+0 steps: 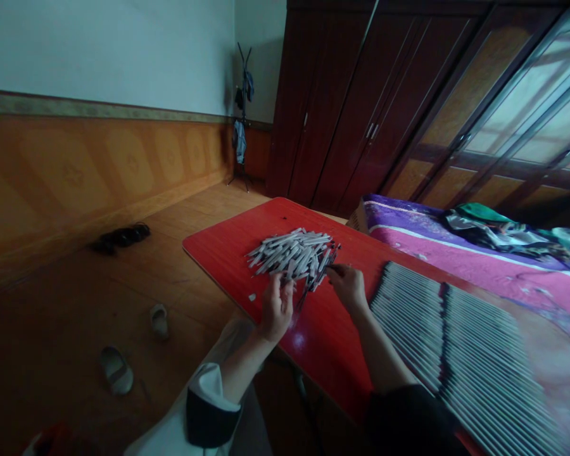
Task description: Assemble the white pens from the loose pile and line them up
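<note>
**Loose White Stick Pile at the Hands**

The pile of white slender sticks (292, 253) lies directly ahead of both hands on the red tabletop (228, 259). The sticks cross at random in a loose heap, with dark ends clustered along its right edge, next to the right hand.

The right hand (349, 288) is partly closed, its fingertips pinched at that edge. The held item is too small to identify.

The left hand (276, 308) is half curled, just below the heap. Whether it holds anything cannot be determined.

Parallel rows of long white rods (456, 354) lie right of the right hand.
</note>
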A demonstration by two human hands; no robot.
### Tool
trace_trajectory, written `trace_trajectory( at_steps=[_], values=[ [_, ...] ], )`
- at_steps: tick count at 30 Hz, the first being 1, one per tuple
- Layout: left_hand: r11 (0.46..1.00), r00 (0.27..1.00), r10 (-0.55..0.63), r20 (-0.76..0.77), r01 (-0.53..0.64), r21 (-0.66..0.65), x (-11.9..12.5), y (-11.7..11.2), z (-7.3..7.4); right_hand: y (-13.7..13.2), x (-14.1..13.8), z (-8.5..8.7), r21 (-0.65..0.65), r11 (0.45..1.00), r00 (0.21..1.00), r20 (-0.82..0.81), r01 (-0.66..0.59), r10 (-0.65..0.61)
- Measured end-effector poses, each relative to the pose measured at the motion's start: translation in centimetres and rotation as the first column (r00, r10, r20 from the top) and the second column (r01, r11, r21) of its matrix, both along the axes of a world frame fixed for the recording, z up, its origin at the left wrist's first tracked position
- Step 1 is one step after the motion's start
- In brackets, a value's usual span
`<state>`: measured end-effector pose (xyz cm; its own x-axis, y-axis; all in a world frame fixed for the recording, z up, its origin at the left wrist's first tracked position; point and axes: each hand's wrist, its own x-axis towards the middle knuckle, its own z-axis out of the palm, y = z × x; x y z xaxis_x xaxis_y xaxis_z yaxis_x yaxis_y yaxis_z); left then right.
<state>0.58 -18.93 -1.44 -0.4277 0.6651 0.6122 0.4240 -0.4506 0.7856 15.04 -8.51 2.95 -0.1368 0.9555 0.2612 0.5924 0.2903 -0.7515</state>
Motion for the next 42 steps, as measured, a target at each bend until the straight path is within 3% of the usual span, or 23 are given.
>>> trace_trajectory(
  at_steps=[3,6,16,21,26,30,32,35,38,42],
  values=[
    [0.999,0.998,-0.027,0.057,0.03,-0.046,-0.2,0.1,0.1,-0.1,-1.0,-1.1,0.02,0.998,0.941,0.333,0.058,-0.062],
    [0.995,0.997,-0.044,0.064,0.05,-0.091,-0.4,0.3,0.3,-0.8,-1.4,-1.7,0.0,0.998,0.879,0.475,0.059,-0.052],
    [0.979,0.993,-0.106,0.06,0.115,-0.168,-0.4,0.6,0.2,-1.0,-1.1,-2.5,-0.023,0.999,0.783,0.622,0.028,-0.008],
    [0.972,0.99,-0.131,0.048,0.138,-0.19,-0.3,0.7,0.2,-1.0,-1.3,-3.0,0.011,1.0,0.807,0.59,0.02,-0.023],
    [0.97,0.989,-0.145,0.032,0.148,-0.194,-0.3,0.7,0.3,-0.5,-1.2,-3.3,-0.03,0.999,0.929,0.368,0.042,-0.028],
    [0.965,0.988,-0.154,0.03,0.157,-0.208,-0.3,0.6,0.4,-0.3,-0.8,-3.2,-0.109,0.991,0.997,-0.032,-0.074,0.071],
    [0.965,0.987,-0.155,0.029,0.158,-0.21,-0.3,0.6,0.4,-0.3,-0.6,-2.9,-0.211,0.966,0.95,-0.302,-0.15,0.082],
    [0.966,0.988,-0.156,0.02,0.157,-0.206,-0.3,0.7,0.5,-0.7,-0.5,-2.4,-0.328,0.894,0.773,-0.633,-0.306,0.033],
    [0.971,0.988,-0.154,0.016,0.154,-0.184,-0.3,0.8,0.5,-1.5,-1.1,-2.0,-0.367,0.792,0.64,-0.768,-0.488,0.038],
    [0.971,0.984,-0.177,0.024,0.179,-0.16,-0.3,0.8,0.3,-2.5,-2.5,-2.2,-0.374,0.673,0.582,-0.807,-0.638,0.104]
  ],
)
